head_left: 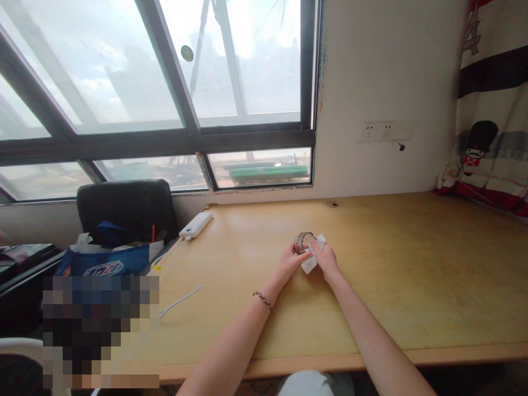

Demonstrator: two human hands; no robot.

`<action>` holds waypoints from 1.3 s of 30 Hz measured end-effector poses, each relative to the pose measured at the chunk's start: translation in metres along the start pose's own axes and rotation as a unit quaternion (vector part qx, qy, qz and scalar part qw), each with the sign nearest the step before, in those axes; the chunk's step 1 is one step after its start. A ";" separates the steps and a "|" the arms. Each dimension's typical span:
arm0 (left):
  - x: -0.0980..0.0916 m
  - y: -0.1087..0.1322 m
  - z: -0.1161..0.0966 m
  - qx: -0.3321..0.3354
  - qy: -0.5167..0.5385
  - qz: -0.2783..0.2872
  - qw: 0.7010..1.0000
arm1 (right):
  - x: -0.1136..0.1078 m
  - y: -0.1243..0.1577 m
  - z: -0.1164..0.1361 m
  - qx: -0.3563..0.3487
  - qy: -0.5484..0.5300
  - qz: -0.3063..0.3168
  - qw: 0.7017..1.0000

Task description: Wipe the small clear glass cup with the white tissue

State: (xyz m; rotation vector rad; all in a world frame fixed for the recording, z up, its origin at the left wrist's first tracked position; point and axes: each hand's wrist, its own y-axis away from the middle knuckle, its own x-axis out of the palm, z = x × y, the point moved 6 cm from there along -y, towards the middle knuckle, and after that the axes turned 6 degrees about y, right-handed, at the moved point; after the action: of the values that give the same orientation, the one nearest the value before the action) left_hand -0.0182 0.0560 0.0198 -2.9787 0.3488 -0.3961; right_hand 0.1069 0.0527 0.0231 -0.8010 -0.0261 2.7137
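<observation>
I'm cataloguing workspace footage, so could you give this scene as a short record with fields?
Left hand: holds a dark looped item
Right hand: holds a white tissue-like piece against the item
Left wrist: braided bracelet
Surface: wooden table
Left on table: white device, white cable
Wall: sockets

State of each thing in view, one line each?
Left hand, closed on the dark ring
Right hand, gripping the white cloth or tissue
Dark ring, held, partly hidden
White cloth or tissue, held, partly covered
White device, lying flat, cable attached
Wall sockets, nothing plugged in
Curtain, hanging in folds
Blue bag, contents showing at top
</observation>
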 end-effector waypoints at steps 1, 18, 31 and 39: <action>-0.002 -0.001 0.002 -0.004 0.015 -0.008 1.000 | 0.001 0.000 0.000 0.012 -0.021 0.002 1.000; 0.006 0.004 -0.003 0.016 -0.031 0.037 0.999 | -0.004 -0.002 -0.008 -0.004 0.144 -0.017 0.989; -0.012 0.000 0.007 -0.009 -0.088 -0.024 0.996 | 0.006 -0.005 -0.006 -0.020 0.144 0.034 0.989; 0.004 0.000 0.007 0.000 -0.062 0.058 0.996 | 0.009 -0.004 -0.018 0.074 0.048 0.046 0.995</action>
State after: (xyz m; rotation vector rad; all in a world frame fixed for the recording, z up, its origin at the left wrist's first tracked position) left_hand -0.0123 0.0554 0.0142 -2.9470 0.5051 -0.1968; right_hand 0.1105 0.0576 0.0034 -0.9062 0.2353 2.7205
